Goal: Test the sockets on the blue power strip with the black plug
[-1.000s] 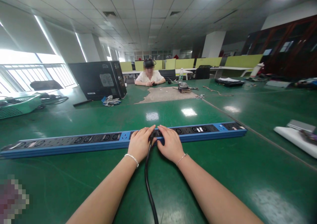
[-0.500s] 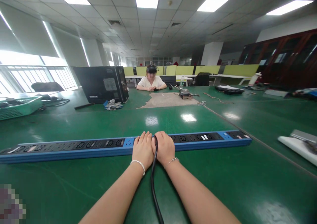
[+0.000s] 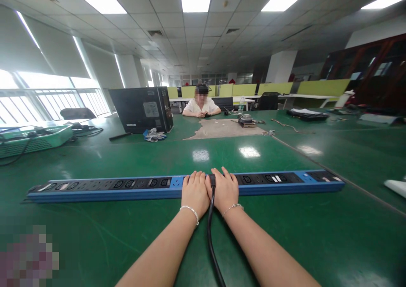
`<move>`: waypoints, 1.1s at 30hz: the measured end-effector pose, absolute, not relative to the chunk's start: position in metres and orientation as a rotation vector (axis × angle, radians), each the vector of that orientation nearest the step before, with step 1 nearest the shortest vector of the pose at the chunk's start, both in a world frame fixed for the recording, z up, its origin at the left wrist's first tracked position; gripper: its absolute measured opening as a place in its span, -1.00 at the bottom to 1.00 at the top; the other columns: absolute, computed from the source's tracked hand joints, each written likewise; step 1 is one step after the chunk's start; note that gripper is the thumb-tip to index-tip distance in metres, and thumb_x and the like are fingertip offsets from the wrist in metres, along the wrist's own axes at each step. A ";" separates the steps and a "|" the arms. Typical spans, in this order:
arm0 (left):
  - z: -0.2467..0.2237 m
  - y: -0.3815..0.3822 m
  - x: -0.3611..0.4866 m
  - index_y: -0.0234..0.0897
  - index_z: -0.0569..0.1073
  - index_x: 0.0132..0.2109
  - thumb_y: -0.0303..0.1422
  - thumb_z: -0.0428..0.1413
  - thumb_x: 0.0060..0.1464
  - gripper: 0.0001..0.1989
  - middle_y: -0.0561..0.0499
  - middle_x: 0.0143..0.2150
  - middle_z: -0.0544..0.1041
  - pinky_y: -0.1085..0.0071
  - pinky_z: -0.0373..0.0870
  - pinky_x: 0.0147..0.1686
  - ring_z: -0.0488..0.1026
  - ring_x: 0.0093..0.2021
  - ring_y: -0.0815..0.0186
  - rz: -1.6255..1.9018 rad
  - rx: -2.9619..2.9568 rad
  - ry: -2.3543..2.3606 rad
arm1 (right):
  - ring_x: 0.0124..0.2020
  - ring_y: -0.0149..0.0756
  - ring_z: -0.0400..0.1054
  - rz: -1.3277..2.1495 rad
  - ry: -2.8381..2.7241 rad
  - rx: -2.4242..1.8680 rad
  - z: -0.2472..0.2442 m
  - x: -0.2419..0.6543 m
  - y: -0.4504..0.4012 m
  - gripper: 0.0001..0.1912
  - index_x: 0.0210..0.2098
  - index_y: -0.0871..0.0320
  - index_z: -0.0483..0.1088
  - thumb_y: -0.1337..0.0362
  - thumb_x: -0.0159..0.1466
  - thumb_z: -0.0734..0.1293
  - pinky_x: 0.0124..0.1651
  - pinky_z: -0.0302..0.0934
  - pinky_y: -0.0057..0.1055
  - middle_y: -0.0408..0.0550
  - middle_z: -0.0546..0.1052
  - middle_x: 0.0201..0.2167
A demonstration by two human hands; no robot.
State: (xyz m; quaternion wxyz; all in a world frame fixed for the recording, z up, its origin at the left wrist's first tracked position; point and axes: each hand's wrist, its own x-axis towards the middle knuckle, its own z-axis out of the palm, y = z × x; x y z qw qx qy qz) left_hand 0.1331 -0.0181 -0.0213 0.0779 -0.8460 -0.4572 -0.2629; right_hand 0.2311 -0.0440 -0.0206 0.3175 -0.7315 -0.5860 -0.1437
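Observation:
A long blue power strip (image 3: 127, 195) with black socket panels lies across the green table in front of me. My left hand (image 3: 196, 190) rests over its middle, fingers laid across the sockets and curled onto the far edge. Close beside it, my right hand (image 3: 226, 188) lies on the strip with its fingers apart. A black plug (image 3: 212, 180) stands at the strip between my two hands, touching the right hand's thumb side. From it a black power cord (image 3: 209, 232) runs down towards me between my forearms. How deep the plug sits is hidden.
The green table (image 3: 142, 155) carries a black computer case (image 3: 139, 109), gloves (image 3: 154, 135) and a green basket (image 3: 47, 139) with cables. Across it sits a person (image 3: 202, 105) in a white top. A bottle (image 3: 241, 104) and a coiled item (image 3: 245, 120) lie farther back.
My right hand has loosened from around the plug and its fingers have spread, so more of the plug shows. The whole view has shifted, moving everything rightwards in the picture.

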 end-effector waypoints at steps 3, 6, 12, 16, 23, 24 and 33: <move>-0.022 -0.018 0.134 -0.37 0.36 0.03 -0.36 -0.23 0.21 -0.62 -0.15 0.04 0.44 0.13 0.12 0.10 0.28 0.12 0.13 -0.800 -2.523 -1.383 | 0.15 -0.08 0.14 -0.358 -1.584 -1.938 -0.019 0.232 -0.044 -0.59 -0.01 0.18 0.37 0.16 0.26 0.11 0.13 -0.08 -0.16 -0.02 0.47 -0.02; -0.022 -0.018 0.133 -0.37 0.37 0.01 -0.35 -0.24 0.22 -0.61 -0.14 0.02 0.46 0.15 0.13 0.09 0.29 0.11 0.14 -0.818 -2.515 -1.370 | 0.18 -0.01 0.08 -0.359 -1.591 -1.972 -0.017 0.233 -0.043 -0.60 -0.04 0.14 0.39 0.13 0.26 0.11 0.16 -0.17 -0.05 -0.05 0.44 0.01; -0.024 -0.017 0.133 -0.36 0.37 0.00 -0.35 -0.24 0.22 -0.63 -0.16 0.00 0.47 0.16 0.15 0.07 0.30 0.10 0.15 -0.862 -2.491 -1.352 | 0.15 -0.04 0.12 -0.371 -1.538 -1.966 -0.019 0.231 -0.045 -0.57 0.03 0.13 0.33 0.10 0.26 0.11 0.12 -0.11 -0.10 -0.04 0.43 0.03; -0.023 -0.017 0.134 -0.37 0.38 -0.02 -0.35 -0.24 0.22 -0.63 -0.16 -0.03 0.48 0.16 0.15 0.06 0.32 0.08 0.15 -0.888 -2.480 -1.331 | 0.07 -0.13 0.21 -0.406 -1.491 -1.892 -0.024 0.231 -0.046 -0.59 0.02 0.14 0.35 0.12 0.26 0.14 0.06 -0.05 -0.21 -0.01 0.49 -0.05; -0.020 -0.018 0.132 -0.40 0.38 -0.04 -0.37 -0.19 0.19 -0.66 -0.20 -0.05 0.48 0.16 0.17 0.02 0.34 0.04 0.12 -0.828 -2.500 -1.284 | -0.07 -0.26 0.34 -0.427 -1.460 -1.814 -0.027 0.232 -0.041 -0.69 -0.15 0.17 0.43 0.16 0.24 0.18 -0.02 -0.04 -0.31 -0.03 0.56 -0.22; -0.020 -0.018 0.131 -0.41 0.37 -0.03 -0.37 -0.19 0.19 -0.66 -0.20 -0.04 0.48 0.16 0.17 0.03 0.34 0.04 0.12 -0.820 -2.505 -1.273 | -0.08 -0.27 0.34 -0.426 -1.462 -1.812 -0.027 0.232 -0.040 -0.70 -0.16 0.17 0.43 0.17 0.25 0.17 -0.02 -0.05 -0.32 -0.04 0.56 -0.23; -0.020 -0.017 0.131 -0.38 0.34 0.01 -0.37 -0.16 0.15 -0.66 -0.20 -0.01 0.44 0.17 0.13 0.05 0.30 0.07 0.11 -0.788 -2.537 -1.296 | -0.02 -0.29 0.33 -0.324 -1.447 -1.811 -0.026 0.229 -0.042 -0.67 -0.16 0.17 0.43 0.17 0.27 0.13 0.07 -0.08 -0.30 -0.04 0.55 -0.19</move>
